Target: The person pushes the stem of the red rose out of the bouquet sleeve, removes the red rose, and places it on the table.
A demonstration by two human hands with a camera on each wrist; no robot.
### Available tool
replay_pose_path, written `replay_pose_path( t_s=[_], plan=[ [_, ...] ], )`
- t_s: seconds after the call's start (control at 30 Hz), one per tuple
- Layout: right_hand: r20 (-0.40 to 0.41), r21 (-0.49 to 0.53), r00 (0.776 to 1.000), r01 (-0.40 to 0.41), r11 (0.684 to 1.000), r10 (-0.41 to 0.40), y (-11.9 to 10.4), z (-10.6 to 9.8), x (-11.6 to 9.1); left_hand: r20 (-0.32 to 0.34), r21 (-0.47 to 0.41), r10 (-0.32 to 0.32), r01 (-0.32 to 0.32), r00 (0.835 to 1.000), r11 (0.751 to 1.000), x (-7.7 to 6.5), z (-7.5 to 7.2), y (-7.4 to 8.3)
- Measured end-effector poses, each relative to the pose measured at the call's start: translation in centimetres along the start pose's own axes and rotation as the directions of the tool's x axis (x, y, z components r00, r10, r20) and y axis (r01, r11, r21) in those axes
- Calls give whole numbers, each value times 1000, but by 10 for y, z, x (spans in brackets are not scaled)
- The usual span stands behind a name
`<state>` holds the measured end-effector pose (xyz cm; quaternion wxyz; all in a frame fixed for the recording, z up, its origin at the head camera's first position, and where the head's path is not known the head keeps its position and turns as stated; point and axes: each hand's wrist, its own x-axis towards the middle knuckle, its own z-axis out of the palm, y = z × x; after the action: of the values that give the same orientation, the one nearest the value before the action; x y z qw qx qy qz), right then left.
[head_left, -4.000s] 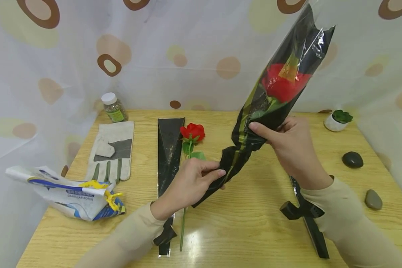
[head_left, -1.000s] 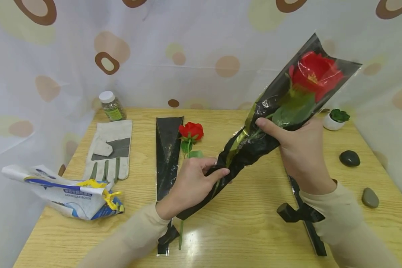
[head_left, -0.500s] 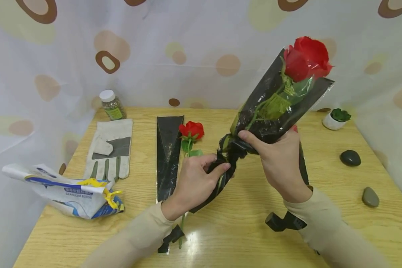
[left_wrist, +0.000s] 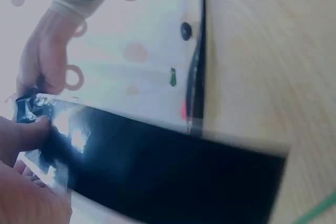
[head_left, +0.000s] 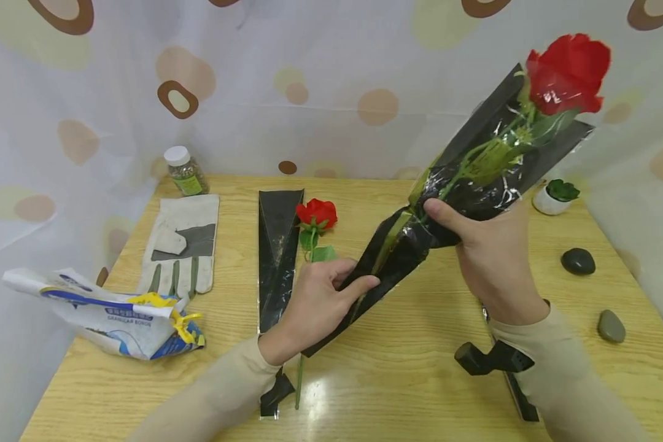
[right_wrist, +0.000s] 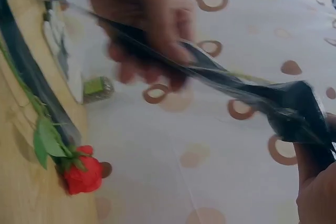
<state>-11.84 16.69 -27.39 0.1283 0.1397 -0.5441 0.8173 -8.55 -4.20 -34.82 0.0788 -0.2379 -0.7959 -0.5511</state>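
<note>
Most of the stem of the large red rose is hidden in the glossy black flower sleeve, which slants above the wooden table; the bloom sticks out at its top. In the left wrist view the sleeve's dark lower end is blurred; in the right wrist view its folds are hard to make out. The left hand pinches the sleeve's lower part, thumb on top, the other fingers partly concealed. The right hand grips it below the bloom, thumb across the front, fingers lost behind. Both forearms are cut off by the bottom edge, wrists raised. Left of the sleeve lie a smaller red rose, its stem partly covered by the left hand, and a flat black sleeve; farther left are a work glove and a plastic bag. Right of it, a black strip is largely blocked by the right forearm, near a black stone.
</note>
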Motion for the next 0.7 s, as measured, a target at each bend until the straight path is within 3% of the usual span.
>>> replay_pose_path(
  t_s=[0.1, 0.43, 0.6, 0.7],
  plan=[
    [-16, 36, 1000, 24, 999, -24, -6, -4, 4, 14, 13, 0, 0, 1000, 1000, -3, -1, -3],
    [10, 116, 1000, -3, 993, 2, -14, -12, 6, 74, 21, -10, 9, 997, 1000, -9, -4, -11],
    [-47, 179, 999, 11, 984, -3, -17, -12, 10, 209, 50, -105, 97, 972, 994, -13, -6, -14],
    [-56, 204, 998, 34, 978, -23, -18, -10, 11, 240, 77, -146, 131, 960, 988, -10, -5, -11]
  ],
)
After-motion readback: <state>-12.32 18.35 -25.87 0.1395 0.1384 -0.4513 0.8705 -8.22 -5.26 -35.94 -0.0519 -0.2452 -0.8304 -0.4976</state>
